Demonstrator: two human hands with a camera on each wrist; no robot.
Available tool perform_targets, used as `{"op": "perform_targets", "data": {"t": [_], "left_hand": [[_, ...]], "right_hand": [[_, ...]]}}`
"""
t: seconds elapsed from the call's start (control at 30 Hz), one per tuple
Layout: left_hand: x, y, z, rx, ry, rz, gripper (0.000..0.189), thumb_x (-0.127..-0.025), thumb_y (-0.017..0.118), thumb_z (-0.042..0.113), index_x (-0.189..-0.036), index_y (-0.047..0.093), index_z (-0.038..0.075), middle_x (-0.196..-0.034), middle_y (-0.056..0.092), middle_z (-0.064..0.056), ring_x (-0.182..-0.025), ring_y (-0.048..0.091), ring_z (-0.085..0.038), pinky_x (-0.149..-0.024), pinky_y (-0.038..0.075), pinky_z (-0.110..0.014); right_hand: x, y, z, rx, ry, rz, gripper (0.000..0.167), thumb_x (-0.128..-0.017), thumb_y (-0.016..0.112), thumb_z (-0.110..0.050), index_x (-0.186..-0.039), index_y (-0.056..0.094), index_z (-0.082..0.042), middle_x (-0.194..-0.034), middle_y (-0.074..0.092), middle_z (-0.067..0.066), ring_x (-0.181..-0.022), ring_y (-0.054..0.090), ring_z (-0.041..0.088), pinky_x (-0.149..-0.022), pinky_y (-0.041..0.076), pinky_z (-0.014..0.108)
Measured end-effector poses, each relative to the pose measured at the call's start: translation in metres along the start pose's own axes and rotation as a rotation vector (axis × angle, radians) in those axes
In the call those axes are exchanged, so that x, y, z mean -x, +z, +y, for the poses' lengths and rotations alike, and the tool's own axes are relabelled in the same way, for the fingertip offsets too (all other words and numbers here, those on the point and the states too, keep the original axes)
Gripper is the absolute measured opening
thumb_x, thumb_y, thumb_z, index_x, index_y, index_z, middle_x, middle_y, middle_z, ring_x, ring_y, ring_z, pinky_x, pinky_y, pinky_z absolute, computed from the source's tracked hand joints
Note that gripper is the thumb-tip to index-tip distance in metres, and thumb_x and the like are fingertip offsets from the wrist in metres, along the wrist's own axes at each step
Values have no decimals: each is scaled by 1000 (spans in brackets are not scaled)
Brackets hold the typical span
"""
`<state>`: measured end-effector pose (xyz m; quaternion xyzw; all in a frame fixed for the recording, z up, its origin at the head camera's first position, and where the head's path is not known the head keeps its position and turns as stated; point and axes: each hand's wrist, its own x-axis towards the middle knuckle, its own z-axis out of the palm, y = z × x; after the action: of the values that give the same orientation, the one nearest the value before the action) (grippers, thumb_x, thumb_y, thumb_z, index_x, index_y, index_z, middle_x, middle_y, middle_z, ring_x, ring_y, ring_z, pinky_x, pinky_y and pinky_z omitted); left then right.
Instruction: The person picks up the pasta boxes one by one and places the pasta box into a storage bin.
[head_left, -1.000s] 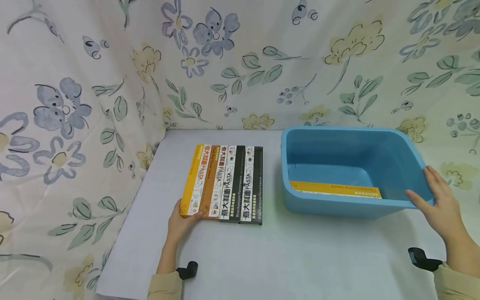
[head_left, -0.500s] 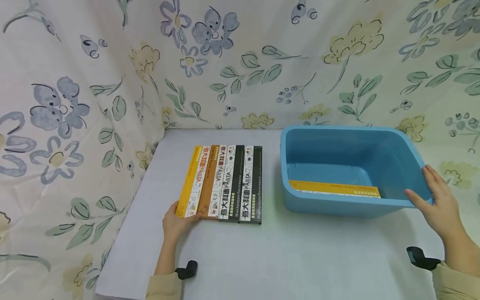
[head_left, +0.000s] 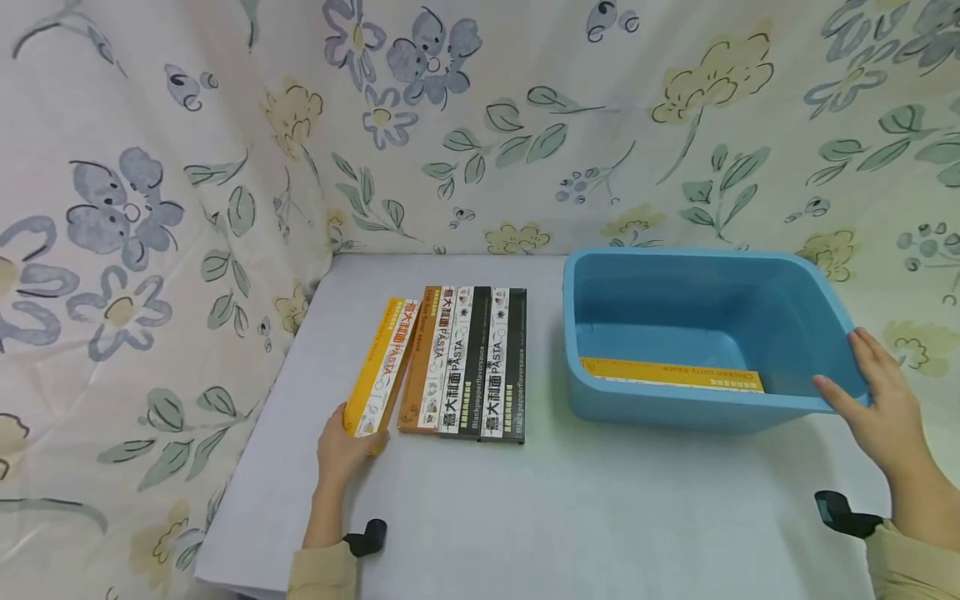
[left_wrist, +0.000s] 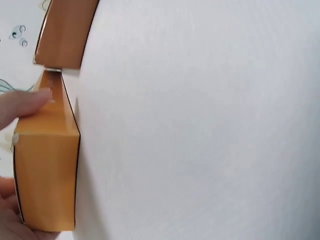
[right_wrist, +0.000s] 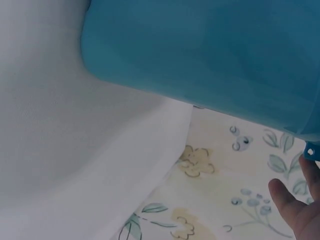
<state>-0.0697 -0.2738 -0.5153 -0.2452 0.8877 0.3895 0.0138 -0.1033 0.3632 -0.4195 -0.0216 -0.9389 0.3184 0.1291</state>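
My left hand grips the near end of a yellow pasta box, thumb on one side and fingers on the other. The box lies slanted, apart from the row on its right. In the left wrist view the yellow box's end faces me, close to a brown box. My right hand holds the near right corner of a blue bin at its rim. Inside the bin, along its near wall, lies another yellow box, labelled chicken curry sauce.
A brown pasta box and two black-and-white ones, the left black pepper box and the right black pepper box, lie side by side on the white table. A floral curtain hangs behind and to the left.
The left hand has drawn the yellow box left and toward me, opening a gap beside the brown box. The right hand and the bin have stayed in place.
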Motion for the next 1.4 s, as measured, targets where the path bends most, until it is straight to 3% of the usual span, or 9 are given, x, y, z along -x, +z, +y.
{"op": "perform_targets", "data": {"t": [0.23, 0.6, 0.77, 1.07, 1.4], "left_hand": [[-5, -5, 0, 35, -17, -31, 90, -77, 78, 24, -148, 30, -5, -142, 41, -29, -124, 43, -44, -101, 37, -57], [-4, -5, 6, 280, -214, -20, 94, -72, 80, 14, -151, 30, 2, -149, 33, -26, -131, 32, -42, -109, 25, -58], [1, -5, 11, 352, -263, 1, 92, -73, 78, 9, -151, 30, 3, -148, 33, -26, -131, 31, -43, -110, 24, -57], [10, -7, 16, 419, -289, 34, 91, -73, 78, 8, -151, 32, 6, -149, 35, -24, -130, 34, -40, -111, 27, -54], [15, -16, 24, 515, -207, 9, 93, -73, 81, 3, -152, 30, 6, -146, 40, -21, -124, 40, -35, -106, 35, -46]], "right_hand": [[-1, 0, 2, 6, 11, -6, 74, -98, 49, -32, -155, 11, -3, -161, 5, 20, -142, 3, 51, -104, 6, 72], [-1, -1, 1, -1, -9, 2, 74, -98, 50, -31, -154, 12, -2, -160, 7, 21, -143, 4, 50, -106, 5, 71], [-2, -1, 1, -5, -15, 5, 74, -98, 50, -30, -154, 13, -2, -160, 7, 20, -143, 4, 50, -105, 5, 71], [-2, -1, 1, -16, -19, 4, 73, -97, 51, -29, -155, 13, -3, -161, 7, 20, -143, 4, 49, -105, 5, 71], [-1, -1, 1, -16, -14, 5, 73, -97, 50, -28, -155, 13, -3, -160, 8, 20, -142, 5, 50, -105, 6, 71]]}}
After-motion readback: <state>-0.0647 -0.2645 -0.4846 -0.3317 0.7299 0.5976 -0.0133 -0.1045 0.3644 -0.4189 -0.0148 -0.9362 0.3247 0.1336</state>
